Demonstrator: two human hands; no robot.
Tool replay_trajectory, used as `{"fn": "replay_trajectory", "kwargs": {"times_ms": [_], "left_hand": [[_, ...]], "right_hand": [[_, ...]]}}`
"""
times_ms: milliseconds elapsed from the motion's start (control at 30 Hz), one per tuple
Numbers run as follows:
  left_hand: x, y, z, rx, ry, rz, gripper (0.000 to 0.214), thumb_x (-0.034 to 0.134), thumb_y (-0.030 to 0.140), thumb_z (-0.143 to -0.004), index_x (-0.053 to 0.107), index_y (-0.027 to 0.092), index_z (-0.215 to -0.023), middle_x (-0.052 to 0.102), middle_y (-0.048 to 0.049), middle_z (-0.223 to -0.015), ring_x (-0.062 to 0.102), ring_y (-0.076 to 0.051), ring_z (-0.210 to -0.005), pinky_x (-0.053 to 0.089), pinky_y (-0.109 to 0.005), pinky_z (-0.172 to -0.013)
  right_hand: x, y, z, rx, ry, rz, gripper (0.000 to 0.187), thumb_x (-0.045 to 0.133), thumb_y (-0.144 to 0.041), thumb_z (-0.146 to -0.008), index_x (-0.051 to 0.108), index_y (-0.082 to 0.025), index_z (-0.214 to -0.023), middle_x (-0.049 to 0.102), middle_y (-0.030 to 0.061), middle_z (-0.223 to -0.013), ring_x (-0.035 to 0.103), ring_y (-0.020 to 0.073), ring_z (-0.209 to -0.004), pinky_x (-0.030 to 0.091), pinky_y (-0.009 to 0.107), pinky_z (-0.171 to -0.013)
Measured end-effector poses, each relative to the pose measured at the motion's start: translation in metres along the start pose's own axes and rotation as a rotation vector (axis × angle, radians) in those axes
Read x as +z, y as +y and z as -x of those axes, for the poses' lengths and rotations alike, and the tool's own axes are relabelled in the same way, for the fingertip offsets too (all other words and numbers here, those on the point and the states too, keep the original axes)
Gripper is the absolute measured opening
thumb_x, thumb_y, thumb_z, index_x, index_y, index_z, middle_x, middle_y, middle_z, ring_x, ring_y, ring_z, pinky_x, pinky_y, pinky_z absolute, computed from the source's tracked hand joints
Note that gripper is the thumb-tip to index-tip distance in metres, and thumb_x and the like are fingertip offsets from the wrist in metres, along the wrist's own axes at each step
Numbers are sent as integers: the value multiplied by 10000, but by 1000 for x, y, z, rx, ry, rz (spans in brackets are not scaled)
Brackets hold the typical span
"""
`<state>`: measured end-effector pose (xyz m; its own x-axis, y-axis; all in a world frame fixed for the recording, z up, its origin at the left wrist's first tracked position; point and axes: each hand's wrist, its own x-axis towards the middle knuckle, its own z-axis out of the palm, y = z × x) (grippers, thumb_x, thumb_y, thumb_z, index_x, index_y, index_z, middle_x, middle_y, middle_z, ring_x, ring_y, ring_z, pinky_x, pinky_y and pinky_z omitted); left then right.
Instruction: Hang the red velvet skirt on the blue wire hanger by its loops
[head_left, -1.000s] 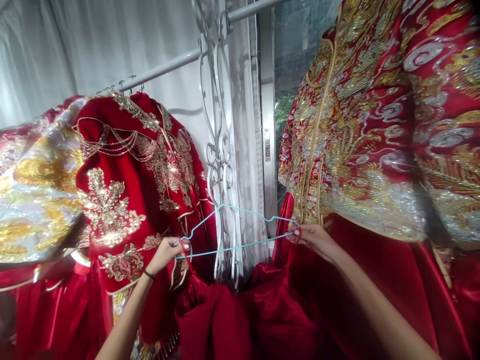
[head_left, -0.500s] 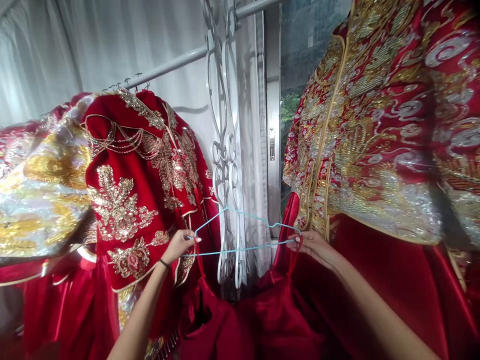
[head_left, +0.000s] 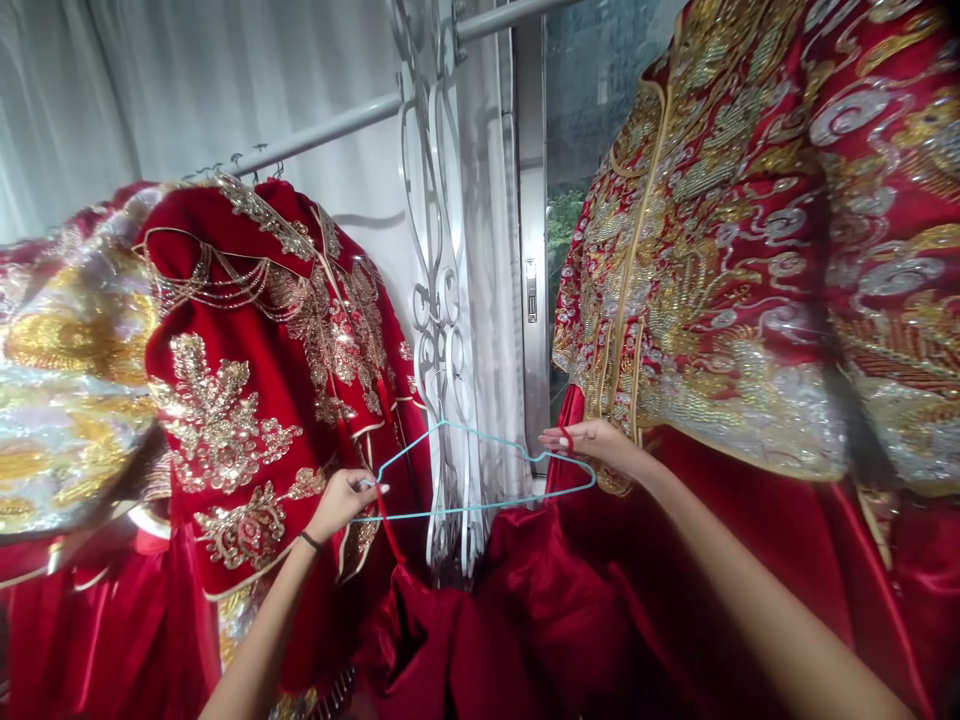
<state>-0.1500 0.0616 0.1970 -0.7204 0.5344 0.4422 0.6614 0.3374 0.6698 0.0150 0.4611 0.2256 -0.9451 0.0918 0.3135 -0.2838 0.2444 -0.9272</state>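
A light blue wire hanger spans the space between my hands, its hook upward. My left hand pinches the hanger's left end, where a thin red strap also runs down from the fingers. Through the fingers of my right hand passes another red strap; that hand is above the hanger's right shoulder, which sticks out free below it. Both straps lead to a dark red garment hanging below, its upper edge bunched and its lower part out of view.
Red jackets with gold embroidery hang from a rail on the left. A large gold-and-silver embroidered jacket hangs close on the right, over a red skirt. Between them stands a white scrolled metal frame before a curtain.
My right hand has come off the hanger's right end and risen inward, lifting its strap above the hanger. My left hand keeps its pinch. The view has shifted slightly right.
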Motion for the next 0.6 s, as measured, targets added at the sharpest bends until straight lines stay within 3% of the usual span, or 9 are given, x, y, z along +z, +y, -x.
{"fn": "replay_trajectory", "kwargs": {"times_ms": [167, 267, 467, 600], "left_hand": [[-1, 1, 5, -18, 37, -28, 299, 614, 403, -675, 529, 144, -552, 376, 67, -468, 298, -65, -450, 262, -204, -458], [-2, -1, 4, -2, 25, -60, 303, 597, 419, -688, 561, 138, -580, 387, 62, -475, 303, -69, -455, 259, -205, -460], [0, 0, 4, 11, 39, -82, 311, 591, 420, -692, 539, 146, -554, 393, 59, -469, 309, -70, -453, 266, -205, -466], [3, 5, 8, 10, 45, -80, 305, 590, 417, -691, 543, 148, -554, 401, 58, -469, 315, -69, -451, 276, -202, -461]], "right_hand": [[-17, 9, 24, -18, 74, -129, 473, 715, -492, -631, 679, -197, -1000, 633, 115, -1116, 556, 273, -1086, 368, 428, -1021], [-21, 16, 30, -19, 91, -70, 482, 722, -493, -620, 677, -205, -1003, 644, 102, -1101, 561, 269, -1081, 354, 425, -1029], [-3, -1, 11, -24, 160, 54, 507, 751, -534, -511, 718, -174, -866, 673, 95, -1036, 577, 286, -1049, 405, 407, -982], [12, -21, -1, -21, 68, 176, 501, 734, -537, -521, 724, -143, -831, 690, 102, -983, 594, 293, -1003, 444, 411, -920]]}}
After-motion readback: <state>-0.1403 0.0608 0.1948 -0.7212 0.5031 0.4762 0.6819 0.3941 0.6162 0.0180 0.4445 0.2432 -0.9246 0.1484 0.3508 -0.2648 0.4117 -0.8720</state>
